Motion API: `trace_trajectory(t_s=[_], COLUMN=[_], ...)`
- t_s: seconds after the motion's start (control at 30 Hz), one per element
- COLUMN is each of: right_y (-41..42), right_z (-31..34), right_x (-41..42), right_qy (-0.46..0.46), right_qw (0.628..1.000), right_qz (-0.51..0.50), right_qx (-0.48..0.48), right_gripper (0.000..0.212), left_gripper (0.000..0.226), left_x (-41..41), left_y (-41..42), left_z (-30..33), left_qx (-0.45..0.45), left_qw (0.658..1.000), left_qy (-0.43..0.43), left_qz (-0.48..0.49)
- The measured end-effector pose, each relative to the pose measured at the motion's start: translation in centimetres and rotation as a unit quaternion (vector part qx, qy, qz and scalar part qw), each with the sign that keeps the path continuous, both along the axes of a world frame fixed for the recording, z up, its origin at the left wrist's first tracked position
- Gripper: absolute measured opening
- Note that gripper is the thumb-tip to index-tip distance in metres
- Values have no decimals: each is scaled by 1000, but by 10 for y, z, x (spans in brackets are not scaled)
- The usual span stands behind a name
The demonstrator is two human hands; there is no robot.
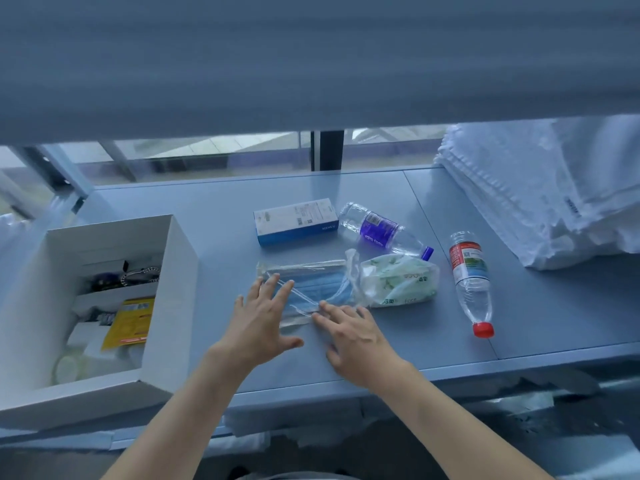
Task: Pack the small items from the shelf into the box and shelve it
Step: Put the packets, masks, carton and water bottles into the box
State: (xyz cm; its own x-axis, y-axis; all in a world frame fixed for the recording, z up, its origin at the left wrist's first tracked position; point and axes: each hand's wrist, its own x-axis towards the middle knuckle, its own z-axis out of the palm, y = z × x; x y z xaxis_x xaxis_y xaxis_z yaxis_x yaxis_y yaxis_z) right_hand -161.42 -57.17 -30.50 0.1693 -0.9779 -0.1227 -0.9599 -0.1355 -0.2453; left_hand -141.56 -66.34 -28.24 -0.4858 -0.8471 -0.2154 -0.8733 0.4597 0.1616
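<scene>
The task is judged to be partly done. The white box (104,306) is seen standing open on the shelf (242,209), and several things are already lodged inside it: a yellow packet (130,322), some white cartons and a dark item with a cord at the far end, none of which can be told apart clearly. Five items are left out on the shelf, all to the right of the box. Nearest the box a pack of blue masks (311,285) in clear wrap is laid flat; just beyond it, farther from the box, a green tissue pack (398,280) is found touching the wrap's end. Behind the masks a blue and white carton (296,221) is set, and beside that a purple-labelled bottle (381,232) is laid on its side. Farthest from the box a red-capped bottle (471,282) is also lying down. The mask pack is being attended to: the left hand (263,320) is spread with straight fingers over the end nearer the box, and the right hand (353,334) is spread likewise at the near edge, its fingertips touching the wrap. Nothing is pinched or lifted. The box is not yet closed or put away.
</scene>
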Motion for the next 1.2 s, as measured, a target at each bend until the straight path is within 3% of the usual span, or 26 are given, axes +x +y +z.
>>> trace_trajectory(t_s=[0.3, 0.43, 0.57, 0.8, 0.9, 1.03, 1.2], right_y=[13, 3, -7, -9, -7, -5, 2], right_z=[15, 19, 17, 4, 5, 8, 5], right_x=[-22, -30, -37, -35, -37, -38, -34], right_qy=[-114, -109, -88, -79, -78, -75, -65], right_qw=[990, 992, 996, 995, 996, 996, 997], right_qz=[50, 16, 3, 12, 15, 15, 0], right_qx=[-65, -68, 4, 58, 50, 50, 51], right_gripper=[46, 71, 99, 102, 104, 110, 116], left_gripper=[98, 91, 84, 66, 77, 115, 111], left_x=[1, 4, 4, 7, 7, 4, 1], left_y=[19, 28, 27, 26, 26, 27, 27], left_z=[-8, -5, 1, 2, -2, -5, -7], left_qx=[-11, 0, 43, 52, 52, 66, 42], left_qw=[1000, 1000, 998, 997, 996, 995, 995], left_qy=[-25, -21, -8, 35, 41, 25, 23], left_qz=[-2, -17, -34, -55, -59, -72, -90])
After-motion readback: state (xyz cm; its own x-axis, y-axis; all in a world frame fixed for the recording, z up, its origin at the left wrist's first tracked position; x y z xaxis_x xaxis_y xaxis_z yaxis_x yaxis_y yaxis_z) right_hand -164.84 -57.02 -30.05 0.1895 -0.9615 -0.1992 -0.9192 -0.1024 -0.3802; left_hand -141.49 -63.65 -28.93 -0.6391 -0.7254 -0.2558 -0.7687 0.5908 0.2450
